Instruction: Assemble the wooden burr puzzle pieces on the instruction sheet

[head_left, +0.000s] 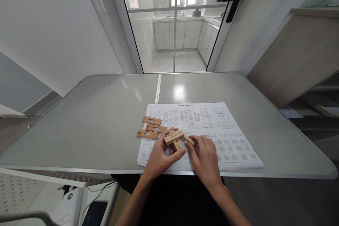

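While the left hand (161, 156) clasps interlocked wooden blocks (171, 139), the right hand (206, 155) pinches a protruding bar (189, 140).

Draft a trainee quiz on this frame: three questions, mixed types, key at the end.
1. Count: how many flat wooden pieces lie in the group by the left edge of the printed sheet?

2. True or false: the right hand alone holds the wooden blocks, while the left hand is off them.

3. Multiple choice: what colour is the handle on the glass door?
A. Red
B. Black
C. Gold

Key:
1. Three.
2. False; both hands are on them.
3. B.
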Demonstrator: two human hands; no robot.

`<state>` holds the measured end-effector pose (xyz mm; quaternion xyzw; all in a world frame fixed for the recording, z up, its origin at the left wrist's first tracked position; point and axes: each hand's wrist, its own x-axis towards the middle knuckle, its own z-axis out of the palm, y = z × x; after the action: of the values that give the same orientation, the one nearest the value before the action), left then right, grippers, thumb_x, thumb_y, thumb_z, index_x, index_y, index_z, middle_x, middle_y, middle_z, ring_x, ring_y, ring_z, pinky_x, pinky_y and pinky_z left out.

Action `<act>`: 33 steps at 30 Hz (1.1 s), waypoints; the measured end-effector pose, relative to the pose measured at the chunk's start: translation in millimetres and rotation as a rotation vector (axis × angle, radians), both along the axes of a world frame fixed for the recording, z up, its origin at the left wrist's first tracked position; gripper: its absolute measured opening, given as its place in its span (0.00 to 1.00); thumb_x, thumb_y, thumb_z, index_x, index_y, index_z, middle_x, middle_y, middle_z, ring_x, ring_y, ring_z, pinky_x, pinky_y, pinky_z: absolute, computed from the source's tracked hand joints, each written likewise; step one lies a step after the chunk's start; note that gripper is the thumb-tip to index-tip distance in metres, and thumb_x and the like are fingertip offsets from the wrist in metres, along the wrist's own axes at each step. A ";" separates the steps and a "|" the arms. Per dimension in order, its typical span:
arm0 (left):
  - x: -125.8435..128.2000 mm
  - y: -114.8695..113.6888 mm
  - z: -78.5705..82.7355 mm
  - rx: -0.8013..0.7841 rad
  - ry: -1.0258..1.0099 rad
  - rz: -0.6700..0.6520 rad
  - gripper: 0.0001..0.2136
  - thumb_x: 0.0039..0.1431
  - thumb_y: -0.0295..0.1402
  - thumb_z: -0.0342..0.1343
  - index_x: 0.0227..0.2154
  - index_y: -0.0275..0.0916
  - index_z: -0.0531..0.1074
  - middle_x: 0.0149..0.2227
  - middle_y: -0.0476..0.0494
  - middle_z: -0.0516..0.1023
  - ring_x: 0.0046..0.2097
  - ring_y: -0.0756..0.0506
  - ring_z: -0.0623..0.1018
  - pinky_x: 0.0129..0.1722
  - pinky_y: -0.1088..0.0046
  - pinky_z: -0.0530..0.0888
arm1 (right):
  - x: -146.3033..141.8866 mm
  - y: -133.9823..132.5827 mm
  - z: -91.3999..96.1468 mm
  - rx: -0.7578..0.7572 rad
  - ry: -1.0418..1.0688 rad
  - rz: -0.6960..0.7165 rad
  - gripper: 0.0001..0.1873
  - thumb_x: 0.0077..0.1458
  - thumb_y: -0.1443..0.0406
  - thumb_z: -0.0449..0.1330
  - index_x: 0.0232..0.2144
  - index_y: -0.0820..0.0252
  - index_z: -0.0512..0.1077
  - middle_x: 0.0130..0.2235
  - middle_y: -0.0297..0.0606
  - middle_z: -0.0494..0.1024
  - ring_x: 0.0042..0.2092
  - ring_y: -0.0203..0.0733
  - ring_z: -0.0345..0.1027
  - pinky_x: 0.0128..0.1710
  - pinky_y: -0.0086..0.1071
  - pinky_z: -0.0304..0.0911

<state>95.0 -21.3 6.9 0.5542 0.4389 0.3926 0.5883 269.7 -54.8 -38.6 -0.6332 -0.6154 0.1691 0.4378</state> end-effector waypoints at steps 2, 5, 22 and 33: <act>-0.1 0.1 -0.6 -0.008 0.002 0.015 0.30 0.57 0.39 0.71 0.61 0.41 0.69 0.59 0.36 0.78 0.56 0.38 0.80 0.55 0.64 0.79 | 2.1 -1.3 1.6 -0.022 0.066 0.005 0.11 0.73 0.54 0.55 0.48 0.51 0.73 0.46 0.43 0.80 0.48 0.57 0.69 0.51 0.52 0.62; -0.1 0.1 -2.2 -0.013 -0.003 0.031 0.30 0.57 0.38 0.71 0.61 0.40 0.69 0.58 0.36 0.78 0.55 0.38 0.81 0.55 0.63 0.79 | 4.2 -2.7 3.4 -0.076 0.155 -0.011 0.17 0.73 0.49 0.53 0.49 0.51 0.74 0.46 0.44 0.80 0.49 0.57 0.70 0.51 0.51 0.63; 0.4 -0.1 -7.3 0.029 0.059 0.013 0.30 0.58 0.39 0.71 0.62 0.43 0.70 0.61 0.37 0.76 0.58 0.36 0.79 0.57 0.61 0.79 | 12.7 -6.9 21.9 -0.164 0.452 0.073 0.23 0.74 0.47 0.50 0.49 0.55 0.74 0.38 0.37 0.78 0.41 0.46 0.72 0.45 0.38 0.68; 2.6 -2.7 6.3 0.079 0.156 -0.113 0.28 0.59 0.38 0.70 0.61 0.44 0.70 0.54 0.43 0.82 0.53 0.40 0.81 0.55 0.64 0.77 | 19.5 -9.4 14.1 -0.223 0.578 0.326 0.17 0.72 0.53 0.59 0.58 0.49 0.67 0.54 0.42 0.82 0.56 0.50 0.78 0.59 0.44 0.70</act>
<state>97.7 -24.0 13.1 0.6296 0.4358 0.3312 0.5513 289.2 -64.2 -24.5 -0.4966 -0.5369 0.4753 0.4891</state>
